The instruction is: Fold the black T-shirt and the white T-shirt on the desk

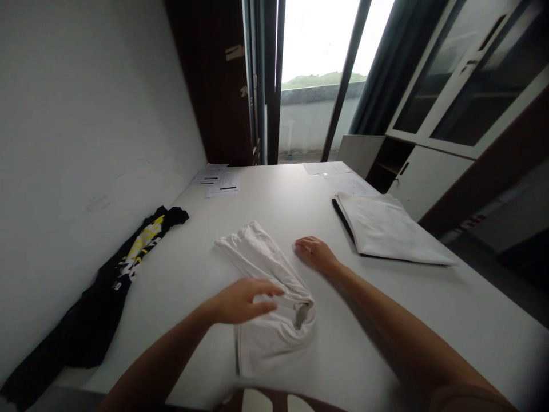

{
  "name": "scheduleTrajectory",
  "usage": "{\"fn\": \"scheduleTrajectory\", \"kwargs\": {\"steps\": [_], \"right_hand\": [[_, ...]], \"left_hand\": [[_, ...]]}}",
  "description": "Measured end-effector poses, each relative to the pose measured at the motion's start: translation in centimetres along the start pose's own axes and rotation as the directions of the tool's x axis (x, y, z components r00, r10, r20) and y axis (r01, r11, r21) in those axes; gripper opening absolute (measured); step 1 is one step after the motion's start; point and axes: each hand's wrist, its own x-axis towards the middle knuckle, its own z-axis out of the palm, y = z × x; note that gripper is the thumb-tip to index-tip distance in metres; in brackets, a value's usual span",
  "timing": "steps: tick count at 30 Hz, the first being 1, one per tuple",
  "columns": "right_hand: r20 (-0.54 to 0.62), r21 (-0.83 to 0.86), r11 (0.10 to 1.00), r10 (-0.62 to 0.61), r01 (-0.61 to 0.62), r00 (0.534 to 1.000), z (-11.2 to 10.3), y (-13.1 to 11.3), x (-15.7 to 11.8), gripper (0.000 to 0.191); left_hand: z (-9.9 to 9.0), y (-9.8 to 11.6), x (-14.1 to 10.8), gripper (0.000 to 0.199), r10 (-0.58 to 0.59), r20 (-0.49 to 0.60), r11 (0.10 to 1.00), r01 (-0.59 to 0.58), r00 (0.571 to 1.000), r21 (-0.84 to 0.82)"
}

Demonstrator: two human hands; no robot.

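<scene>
A white garment (274,349), probably a T-shirt, lies partly folded in front of me, its round neck opening facing right. My left hand (245,300) is over its left part, thumb and fingers apart and nothing held between them. Whether the fingertips touch the cloth I cannot tell. Just right of the garment, my right hand (316,253) rests palm down on the white table (278,194), with its fingers stretched out and no cloth in them.
A black garment with yellow and white print (103,297) lies along the wall at left. At right is a folded white cloth with a dark underside (390,229). Paper sheets (223,183) lie at the far left edge, more papers (343,177) at the far right.
</scene>
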Motion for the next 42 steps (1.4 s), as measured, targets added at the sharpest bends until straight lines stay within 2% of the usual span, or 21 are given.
{"fn": "scheduleTrajectory", "kwargs": {"steps": [1, 2, 3, 5, 8, 10, 12, 14, 16, 17, 19, 21, 23, 26, 28, 30, 32, 34, 35, 38, 42], "right_hand": [[-0.015, 0.019, 1.0, -0.009, 0.009, 1.0, -0.1, -0.5, 0.1, 0.028], [-0.035, 0.04, 0.999, -0.023, 0.024, 0.999, -0.1, -1.0, 0.2, 0.027], [-0.057, 0.064, 0.997, -0.04, 0.044, 0.998, -0.2, -1.8, 0.3, 0.027], [-0.083, 0.114, 0.989, -0.084, 0.093, 0.993, -0.1, -3.9, 0.5, 0.026], [0.014, 0.184, 0.966, -0.184, 0.179, 0.983, 1.0, -7.9, 1.4, 0.025], [0.131, 0.19, 0.96, -0.233, 0.206, 0.964, 2.2, -10.5, 2.6, 0.025], [0.203, 0.119, 0.977, -0.197, 0.176, 0.959, 3.6, -12.8, 4.4, 0.031], [0.236, 0.007, 0.993, -0.12, 0.122, 0.964, 4.9, -14.6, 6.3, 0.051], [0.247, -0.094, 0.993, -0.052, 0.077, 0.968, 6.1, -15.8, 7.8, 0.065], [0.238, -0.132, 0.989, -0.033, 0.066, 0.971, 6.8, -16.2, 8.3, 0.065], [0.181, -0.18, 0.982, -0.022, 0.055, 0.983, 7.9, -16.7, 8.8, 0.055], [0.112, -0.17, 0.983, -0.05, 0.069, 0.992, 8.9, -16.6, 8.9, 0.035], [0.051, -0.079, 0.993, -0.088, 0.092, 0.995, 9.5, -16.1, 9.0, 0.022], [-0.081, 0.227, 0.97, -0.074, 0.091, 0.994, 9.5, -14.6, 9.7, 0.017], [-0.14, 0.516, 0.856, 0.037, 0.041, 0.99, 9.1, -13.6, 10.4, 0.018], [-0.119, 0.772, 0.635, 0.191, -0.03, 0.974, 8.5, -12.9, 10.9, 0.02], [-0.004, 0.925, 0.366, 0.292, -0.108, 0.956, 7.7, -12.7, 11.2, 0.025], [0.134, 0.975, 0.133, 0.282, -0.177, 0.95, 6.7, -13.0, 11.1, 0.032], [0.188, 0.978, 0.046, 0.249, -0.205, 0.95, 6.2, -13.3, 11.0, 0.034], [0.238, 0.969, -0.102, 0.148, -0.225, 0.96, 4.8, -14.3, 10.6, 0.036], [0.192, 0.973, -0.154, 0.132, -0.171, 0.973, 3.3, -14.2, 11.0, 0.032]], "left_hand": [[-0.6, -1.5, 0.3, 0.038, -0.083, -0.117, 0.995, 0.088, 0.99, 0.036], [-1.2, -3.6, 0.7, 0.036, -0.172, -0.232, 0.978, 0.194, 0.957, 0.077], [-1.9, -6.0, 1.0, 0.033, -0.254, -0.334, 0.939, 0.314, 0.908, 0.139], [-3.2, -11.0, 1.4, 0.027, -0.357, -0.526, 0.81, 0.536, 0.772, 0.237], [-4.7, -16.6, 1.6, 0.027, -0.359, -0.63, 0.759, 0.608, 0.689, 0.233], [-5.0, -18.5, 1.9, 0.021, -0.312, -0.671, 0.768, 0.594, 0.672, 0.237], [-4.8, -19.4, 2.5, 0.02, -0.255, -0.699, 0.782, 0.567, 0.668, 0.257], [-4.5, -20.1, 3.2, 0.04, -0.205, -0.716, 0.808, 0.528, 0.667, 0.261], [-4.2, -21.0, 3.8, 0.059, -0.157, -0.734, 0.87, 0.444, 0.661, 0.213], [-4.1, -21.5, 3.9, 0.065, -0.14, -0.74, 0.913, 0.374, 0.657, 0.159], [-4.1, -22.3, 3.9, 0.069, -0.133, -0.739, 0.982, 0.191, 0.66, -0.006], [-4.2, -23.0, 3.7, 0.067, -0.149, -0.733, 0.984, 0.029, 0.663, -0.175], [-4.2, -23.3, 3.5, 0.06, -0.195, -0.764, 0.961, -0.034, 0.615, -0.273], [-4.1, -23.6, 3.3, 0.041, -0.275, -0.83, 0.952, 0.02, 0.485, -0.304], [-3.9, -23.7, 3.3, 0.03, -0.294, -0.845, 0.952, 0.056, 0.446, -0.302], [-3.8, -23.8, 3.4, 0.03, -0.292, -0.848, 0.954, 0.071, 0.443, -0.292], [-3.7, -23.6, 3.5, 0.04, -0.288, -0.848, 0.956, 0.081, 0.446, -0.282], [-3.5, -23.2, 3.7, 0.053, -0.274, -0.839, 0.96, 0.082, 0.471, -0.268], [-3.5, -22.9, 3.8, 0.058, -0.266, -0.827, 0.961, 0.075, 0.496, -0.265], [-3.4, -22.1, 3.8, 0.055, -0.237, -0.785, 0.965, 0.048, 0.573, -0.257], [-3.4, -21.5, 3.6, 0.034, -0.13, -0.79, 0.981, 0.194, 0.599, -0.015]]}}
